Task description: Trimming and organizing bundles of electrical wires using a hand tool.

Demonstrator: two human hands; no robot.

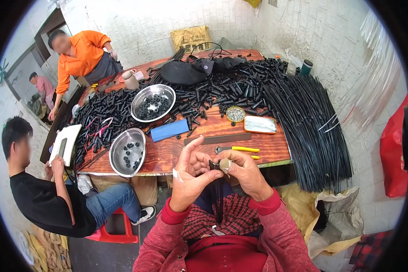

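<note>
In front of my lap, my left hand [190, 174] pinches several thin black rods [218, 195] near their upper ends; its index finger points up and a white strip is wrapped at the wrist. The rods hang down over a red checked cloth [240, 208]. My right hand [249, 174] meets it at the rod tops, thumb and finger pressed together, with a beige wrap on a fingertip. What small piece it grips is hidden. Just beyond lie pliers with yellow handles [245, 148] and a dark flat bar [218, 138].
Metal bowls [113, 149] [134, 106] hold black pieces. Black tubes [99, 106] cover the wooden table [167, 156]. A blue block [170, 130], a round tin [235, 121] and a tray of pins [260, 124] lie ahead. A rod bundle [308, 131] overhangs right. Co-workers [45, 195] [84, 54] are left.
</note>
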